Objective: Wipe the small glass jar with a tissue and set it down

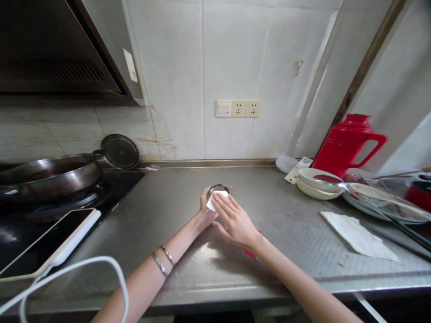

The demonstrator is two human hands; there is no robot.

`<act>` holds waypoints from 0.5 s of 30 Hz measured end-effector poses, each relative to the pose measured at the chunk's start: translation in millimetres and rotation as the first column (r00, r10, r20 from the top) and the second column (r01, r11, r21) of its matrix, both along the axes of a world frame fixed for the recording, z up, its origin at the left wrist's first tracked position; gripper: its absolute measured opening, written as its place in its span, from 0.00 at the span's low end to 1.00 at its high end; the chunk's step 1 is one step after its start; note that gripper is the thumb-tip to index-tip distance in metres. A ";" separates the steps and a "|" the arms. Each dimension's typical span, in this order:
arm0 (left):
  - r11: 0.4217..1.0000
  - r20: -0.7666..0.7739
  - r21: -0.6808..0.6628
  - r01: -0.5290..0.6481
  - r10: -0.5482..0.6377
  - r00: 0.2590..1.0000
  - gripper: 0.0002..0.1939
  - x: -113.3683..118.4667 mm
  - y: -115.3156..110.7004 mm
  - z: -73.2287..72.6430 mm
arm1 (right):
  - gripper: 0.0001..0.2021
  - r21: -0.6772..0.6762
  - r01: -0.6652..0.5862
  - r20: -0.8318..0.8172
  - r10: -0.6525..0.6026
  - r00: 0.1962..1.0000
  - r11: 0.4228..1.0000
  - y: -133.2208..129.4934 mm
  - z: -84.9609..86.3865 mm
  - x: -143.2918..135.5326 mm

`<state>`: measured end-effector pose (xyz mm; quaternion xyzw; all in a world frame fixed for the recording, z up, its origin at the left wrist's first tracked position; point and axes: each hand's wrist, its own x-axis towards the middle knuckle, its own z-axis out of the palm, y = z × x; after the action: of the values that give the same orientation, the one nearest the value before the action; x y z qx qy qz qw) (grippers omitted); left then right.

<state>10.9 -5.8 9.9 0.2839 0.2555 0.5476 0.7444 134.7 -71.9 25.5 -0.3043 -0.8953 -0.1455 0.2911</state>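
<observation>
In the middle of the steel counter, my left hand (205, 207) wraps round the left side of a small dark, shiny round object (218, 187). A folded white tissue (211, 202) lies against that object's near side. My right hand (235, 220) presses the tissue with its fingers held together and its thumb apart. A red item (249, 253) shows partly from under my right wrist; the rest of it is hidden.
A pan (50, 177) sits on the stove at the left, with a phone (50, 242) and white cable nearer. Stacked bowls (314, 194), a plate, a red thermos (343, 146) and a white napkin (360, 235) are at the right. Sockets (238, 108) are on the wall.
</observation>
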 end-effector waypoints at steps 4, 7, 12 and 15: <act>0.996 0.041 -0.084 0.012 -0.009 0.999 0.21 -0.7 -3.0 8.1 | 0.31 0.006 0.067 -0.025 -0.067 0.997 0.998 7.2 2.2 14.7; 0.996 0.073 -0.066 0.056 -0.051 0.996 0.22 1.9 -3.9 9.9 | 0.30 -0.010 0.117 -0.069 -0.117 0.991 0.993 19.2 4.6 18.3; 0.999 0.098 -0.019 0.049 -0.046 0.994 0.19 4.1 -2.5 5.8 | 0.29 -0.023 0.086 -0.101 -0.088 0.991 0.996 23.7 4.4 8.1; 0.998 0.096 -0.037 0.048 -0.045 0.994 0.20 1.7 -3.1 5.0 | 0.28 -0.010 0.037 -0.061 -0.038 0.997 0.999 13.0 2.3 2.8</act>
<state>12.6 -8.9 14.9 0.2486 0.2237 0.5379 0.7738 137.6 -58.9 27.7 -0.3266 -0.8806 -0.1377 0.3145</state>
